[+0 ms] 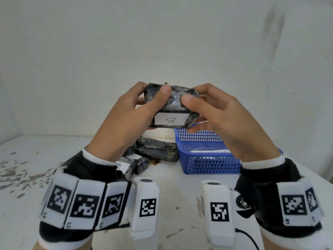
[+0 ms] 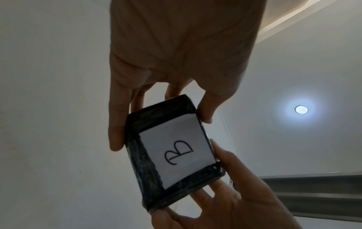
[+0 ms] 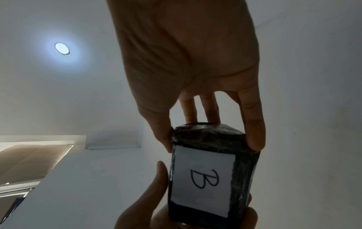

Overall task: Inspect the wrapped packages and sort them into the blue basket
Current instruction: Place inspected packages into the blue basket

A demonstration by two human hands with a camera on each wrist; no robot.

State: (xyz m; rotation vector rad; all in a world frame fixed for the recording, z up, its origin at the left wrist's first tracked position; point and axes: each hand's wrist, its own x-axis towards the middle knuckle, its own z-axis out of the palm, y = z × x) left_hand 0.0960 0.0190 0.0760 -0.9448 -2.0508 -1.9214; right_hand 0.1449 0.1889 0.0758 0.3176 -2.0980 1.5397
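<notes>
Both hands hold one black-wrapped package [image 1: 173,107] up above the table, its white label with a "B" [image 1: 170,120] facing me. My left hand [image 1: 142,107] grips its left end, thumb on top and fingers behind. My right hand [image 1: 200,105] grips the right end the same way. In the left wrist view the package [image 2: 172,153] sits between both hands; the right wrist view shows the package [image 3: 207,173] and label too. The blue basket [image 1: 207,165] stands on the table below, to the right, with a white paper inside.
Several more black-wrapped packages [image 1: 156,149] lie in a pile on the white table [image 1: 180,188], just left of the basket. A white wall stands close behind. The table's right edge runs near the basket.
</notes>
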